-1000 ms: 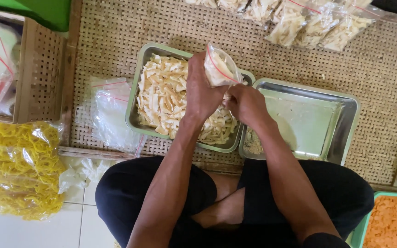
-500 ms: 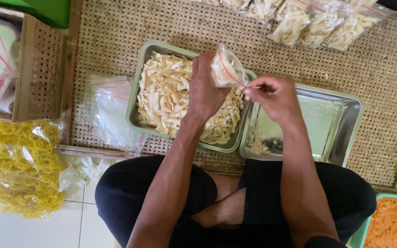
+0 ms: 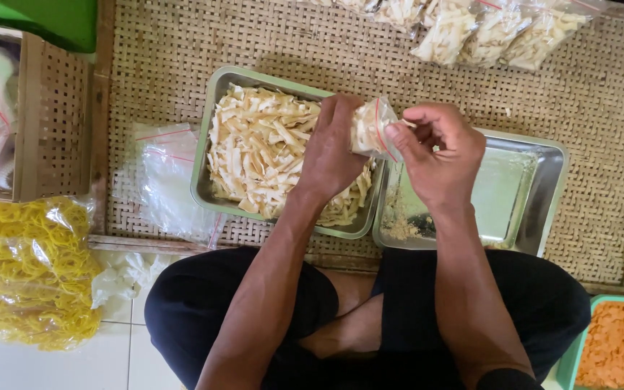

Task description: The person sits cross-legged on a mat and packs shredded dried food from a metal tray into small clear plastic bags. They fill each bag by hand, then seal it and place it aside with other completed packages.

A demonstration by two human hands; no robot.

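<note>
On the floor beyond the woven mat's left edge lies a big bag of yellow crackers. A stack of empty plastic bags waits by the left tray, heaped with pale chips, within easy reach. Above the gap between the trays, the left hand wraps its fingers around a small filled bag, steadying it, while the right hand pinches its red-striped mouth. The right tray holds only crumbs. Filled bags line the far edge.

Single head-worn view, close and straight down over lap, metal trays and woven mat.
</note>
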